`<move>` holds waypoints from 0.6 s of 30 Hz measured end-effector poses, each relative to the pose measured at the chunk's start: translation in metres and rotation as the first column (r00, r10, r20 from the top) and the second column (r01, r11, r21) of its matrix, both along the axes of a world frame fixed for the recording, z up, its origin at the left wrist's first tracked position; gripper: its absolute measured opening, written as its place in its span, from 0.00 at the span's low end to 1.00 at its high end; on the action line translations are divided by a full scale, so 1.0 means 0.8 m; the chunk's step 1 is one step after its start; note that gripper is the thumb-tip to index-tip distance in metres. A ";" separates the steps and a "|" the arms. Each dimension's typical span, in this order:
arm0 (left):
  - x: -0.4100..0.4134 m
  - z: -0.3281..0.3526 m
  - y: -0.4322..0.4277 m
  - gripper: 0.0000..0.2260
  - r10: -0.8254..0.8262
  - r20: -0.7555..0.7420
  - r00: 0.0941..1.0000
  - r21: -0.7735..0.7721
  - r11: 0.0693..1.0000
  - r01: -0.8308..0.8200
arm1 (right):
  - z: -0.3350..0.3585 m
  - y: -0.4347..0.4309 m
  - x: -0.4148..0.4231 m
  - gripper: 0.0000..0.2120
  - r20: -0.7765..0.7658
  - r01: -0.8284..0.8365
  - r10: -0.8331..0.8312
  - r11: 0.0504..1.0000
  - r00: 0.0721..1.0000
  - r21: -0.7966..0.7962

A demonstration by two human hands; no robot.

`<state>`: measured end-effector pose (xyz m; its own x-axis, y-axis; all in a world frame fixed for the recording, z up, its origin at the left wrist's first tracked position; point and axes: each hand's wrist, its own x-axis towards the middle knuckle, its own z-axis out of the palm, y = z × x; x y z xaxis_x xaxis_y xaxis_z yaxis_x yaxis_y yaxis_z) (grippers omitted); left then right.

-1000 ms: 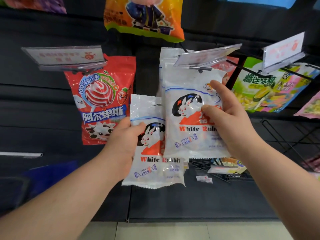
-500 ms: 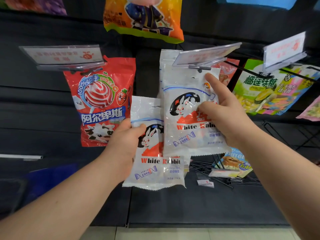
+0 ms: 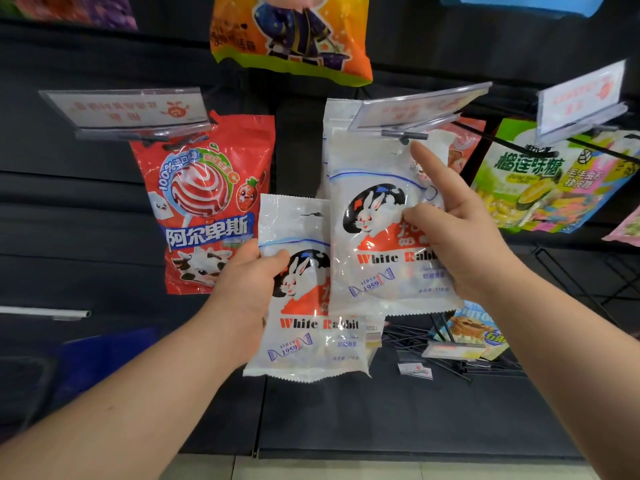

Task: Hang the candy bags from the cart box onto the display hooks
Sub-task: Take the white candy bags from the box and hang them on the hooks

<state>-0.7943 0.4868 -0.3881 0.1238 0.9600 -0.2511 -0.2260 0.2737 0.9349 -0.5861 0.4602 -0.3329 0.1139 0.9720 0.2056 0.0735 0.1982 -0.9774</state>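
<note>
A: While the left hand point(image 3: 242, 299) grips the lower white bag point(image 3: 311, 327) by its left edge, thumb laid across the front, where is the other one?

B: Higher and to the right. The right hand point(image 3: 460, 237) pinches the upper white bag point(image 3: 377, 237) at its right side. The thumb is on the printed rabbit, and the forefinger stretches up along the bag toward the hook point(image 3: 403, 135).

A: Is that bag on the hook?

B: Its top edge sits right at the hook's tip, under the clear price tag point(image 3: 415, 105). Whether the hole is over the metal, I cannot tell.

A: Do the two bags touch?

B: The upper one overlaps the top right corner of the lower one.

A: And around them?

B: A third white bag point(image 3: 337, 112) hangs just behind the upper one. A red lollipop bag point(image 3: 204, 202) hangs to the left, a green candy bag point(image 3: 540, 181) to the right and an orange bag point(image 3: 291, 32) above, all against a dark wall point(image 3: 69, 220).
</note>
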 end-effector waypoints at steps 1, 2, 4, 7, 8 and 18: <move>0.000 0.000 0.000 0.06 0.001 0.002 1.000 0.004 1.000 -0.001 | 0.000 -0.001 0.000 0.32 0.008 -0.011 0.011 1.000 1.000 0.006; 0.000 0.001 0.000 0.06 0.001 0.004 1.000 0.007 1.000 -0.001 | 0.001 -0.002 0.001 0.32 0.006 -0.022 0.022 1.000 1.000 0.012; 0.000 0.001 0.000 0.06 -0.003 0.005 1.000 0.012 1.000 0.003 | 0.003 -0.001 0.001 0.32 -0.016 -0.046 0.046 0.999 0.999 0.009; 0.002 0.002 0.001 0.06 -0.002 0.005 1.000 0.012 1.000 0.002 | 0.008 0.003 -0.002 0.31 0.021 -0.044 0.045 0.999 0.999 -0.019; 0.002 0.001 0.001 0.06 -0.002 0.006 1.000 0.013 1.000 0.002 | 0.009 0.004 -0.003 0.30 0.032 -0.033 0.034 0.999 0.999 -0.020; 0.001 -0.015 0.006 0.06 -0.013 0.019 1.000 0.010 1.000 0.012 | 0.008 0.010 0.003 0.31 0.146 0.005 0.006 0.997 0.989 -0.073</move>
<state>-0.7932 0.4915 -0.4005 0.1406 0.9609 -0.2386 -0.2409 0.2669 0.9331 -0.5841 0.4679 -0.3265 0.0876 0.9850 0.1487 0.2165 0.1269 -0.9680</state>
